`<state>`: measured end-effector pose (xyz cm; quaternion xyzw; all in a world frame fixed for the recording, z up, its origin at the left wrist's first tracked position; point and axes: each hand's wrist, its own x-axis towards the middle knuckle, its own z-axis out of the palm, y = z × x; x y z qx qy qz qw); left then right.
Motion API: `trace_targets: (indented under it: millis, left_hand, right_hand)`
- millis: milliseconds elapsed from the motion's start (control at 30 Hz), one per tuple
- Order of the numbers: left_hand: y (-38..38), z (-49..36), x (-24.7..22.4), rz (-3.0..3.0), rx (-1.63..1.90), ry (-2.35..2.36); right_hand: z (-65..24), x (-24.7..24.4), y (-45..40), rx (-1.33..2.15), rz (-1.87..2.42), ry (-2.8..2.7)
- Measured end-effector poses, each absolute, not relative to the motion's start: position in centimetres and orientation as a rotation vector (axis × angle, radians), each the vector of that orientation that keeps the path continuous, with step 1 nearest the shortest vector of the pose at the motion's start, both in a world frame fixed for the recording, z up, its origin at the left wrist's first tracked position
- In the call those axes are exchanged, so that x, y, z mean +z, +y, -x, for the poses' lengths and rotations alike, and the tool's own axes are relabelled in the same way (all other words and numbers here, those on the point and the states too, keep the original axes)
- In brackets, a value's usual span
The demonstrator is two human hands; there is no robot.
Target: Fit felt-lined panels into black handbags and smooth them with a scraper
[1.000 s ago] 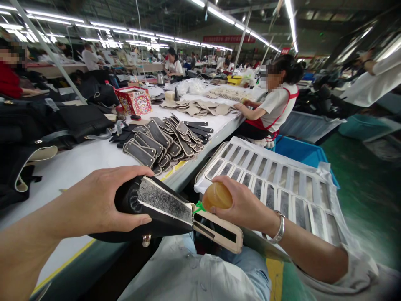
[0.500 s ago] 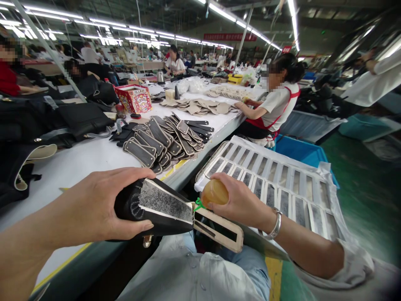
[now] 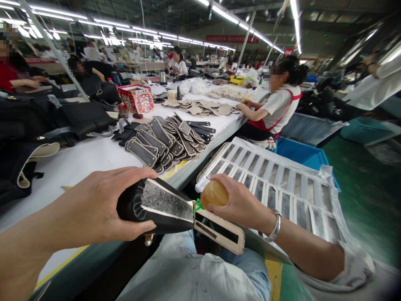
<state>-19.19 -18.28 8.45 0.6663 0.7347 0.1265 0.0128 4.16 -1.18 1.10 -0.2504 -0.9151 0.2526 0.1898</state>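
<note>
My left hand [image 3: 100,205] is wrapped round a black leather bag part [image 3: 156,225], thumb below and fingers over the top. A fuzzy grey strip [image 3: 169,201] with pale edges faces up on it. From its right end a flat beige-edged strap piece with a long slot [image 3: 240,242] sticks out. My right hand [image 3: 241,200] is closed round a small squeeze bottle of amber liquid [image 3: 214,195]. The bottle's green tip [image 3: 198,205] is at the right end of the grey strip, by the strap piece; whether it touches I cannot tell.
On the white table [image 3: 94,156] lie a heap of black strap pieces [image 3: 163,140], beige pieces [image 3: 197,108], a red patterned box [image 3: 136,99] and black bags [image 3: 83,117]. To the right stands a rack of strips [image 3: 269,179], with a co-worker [image 3: 275,104] beyond it.
The view has shifted slightly, so the surroundings sit a little lower and further right. Both hands keep their hold, and the bottle's tip stays at the grey strip's right end.
</note>
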Motion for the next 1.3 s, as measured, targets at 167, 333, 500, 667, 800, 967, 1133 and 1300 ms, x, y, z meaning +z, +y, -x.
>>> trace_targets:
  millis: [167, 333, 500, 667, 800, 967, 1133, 1300]
  left_hand:
    - [-18.4, 19.5, 8.2, -2.097, 0.445, 2.274]
    - [-18.5, 19.9, 8.1, -2.144, 0.420, 2.246]
    - [-18.5, 19.5, 8.3, -2.115, 0.423, 2.325]
    - [-18.3, 19.6, 8.0, -2.076, 0.483, 2.401]
    - [-18.1, 18.9, 7.4, -2.075, 0.526, 2.445]
    - [-17.8, 17.8, 6.9, -2.133, 0.514, 2.457]
    - [-17.9, 18.1, 6.9, -2.132, 0.526, 2.491]
    - [-18.0, 18.7, 6.5, -2.161, 0.566, 2.505]
  right_hand:
    - [-3.8, 0.9, -1.2, 0.637, 0.694, -2.576]
    - [-3.5, 1.1, -1.7, 0.697, 0.666, -2.632]
    - [-3.1, 1.2, -1.5, 0.630, 0.809, -2.570]
    - [-2.6, 1.3, -1.7, 0.500, 0.829, -2.568]
    - [-1.8, 2.2, -2.4, 0.399, 0.849, -2.662]
    - [-0.6, 3.6, -2.2, 0.350, 0.884, -2.781]
    - [-0.7, 4.7, -0.6, 0.407, 0.908, -2.736]
    - [-1.1, 4.8, 0.0, 0.465, 0.937, -2.595]
